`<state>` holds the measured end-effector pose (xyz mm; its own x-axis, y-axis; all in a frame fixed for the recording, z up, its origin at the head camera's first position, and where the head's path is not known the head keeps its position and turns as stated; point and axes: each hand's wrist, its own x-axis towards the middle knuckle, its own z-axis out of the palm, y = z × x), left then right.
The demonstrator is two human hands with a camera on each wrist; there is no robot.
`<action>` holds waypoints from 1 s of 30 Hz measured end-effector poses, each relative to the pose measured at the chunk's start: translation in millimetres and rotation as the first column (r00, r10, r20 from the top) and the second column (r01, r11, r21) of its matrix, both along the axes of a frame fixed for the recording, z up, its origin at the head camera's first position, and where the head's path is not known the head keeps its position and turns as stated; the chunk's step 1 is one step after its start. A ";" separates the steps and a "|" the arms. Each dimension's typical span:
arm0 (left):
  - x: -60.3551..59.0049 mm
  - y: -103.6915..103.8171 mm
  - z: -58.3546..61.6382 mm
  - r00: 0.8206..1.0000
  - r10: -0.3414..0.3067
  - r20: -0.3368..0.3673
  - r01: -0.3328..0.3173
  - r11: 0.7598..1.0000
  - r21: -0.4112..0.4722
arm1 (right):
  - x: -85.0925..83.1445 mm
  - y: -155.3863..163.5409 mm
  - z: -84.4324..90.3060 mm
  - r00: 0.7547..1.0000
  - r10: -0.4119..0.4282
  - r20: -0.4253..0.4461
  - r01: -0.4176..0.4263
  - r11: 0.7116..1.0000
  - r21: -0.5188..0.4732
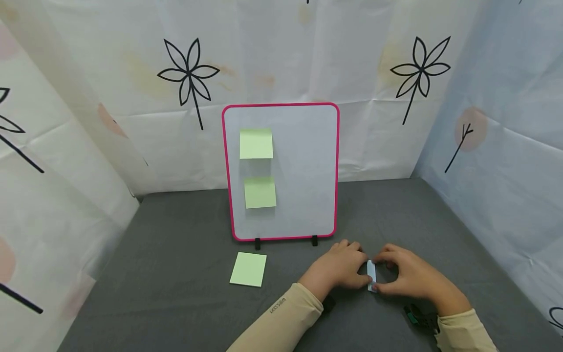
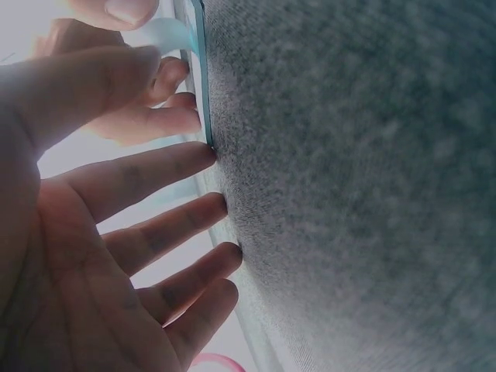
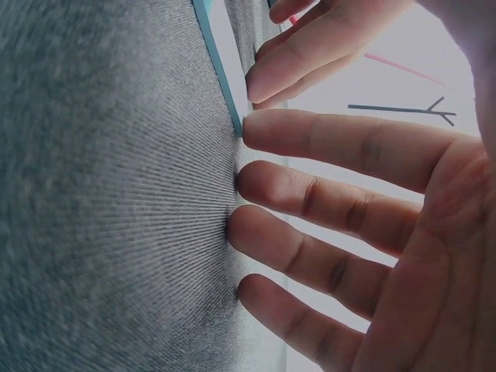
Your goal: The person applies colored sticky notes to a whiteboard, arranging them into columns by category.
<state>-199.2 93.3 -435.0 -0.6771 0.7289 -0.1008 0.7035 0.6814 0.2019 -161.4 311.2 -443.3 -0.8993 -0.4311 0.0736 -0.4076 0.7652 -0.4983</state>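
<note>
A small white strip with a teal edge lies on the grey tabletop in front of the whiteboard. My left hand and right hand meet at it from either side. Each hand has its thumb and index finger on the strip, and the other fingers rest straight with their tips on the cloth. The left wrist view shows the strip's teal edge beside my left index fingertip. In the right wrist view the strip ends at my right index fingertip.
A pink-framed whiteboard stands upright on two black feet, with two green sticky notes on it. A green sticky pad lies on the table left of my hands. Printed cloth walls enclose three sides.
</note>
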 end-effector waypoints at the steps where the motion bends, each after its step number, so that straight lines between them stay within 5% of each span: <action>1: 0.1 0.0 0.3 1.000 0.002 0.002 -0.002 1.000 0.000 | -0.2 -0.1 -0.2 1.000 0.005 -0.004 -0.005 1.000 -0.003; 18: -0.3 -1.1 1.7 0.999 -0.022 -0.024 0.022 1.000 -0.010 | -5.0 2.4 -8.3 0.989 0.090 -0.114 -0.097 0.994 -0.057; 30: 0.0 -8.1 7.7 0.994 -0.107 -0.034 0.111 0.985 0.132 | -8.0 1.8 -17.2 0.978 0.138 -0.156 -0.170 0.962 -0.216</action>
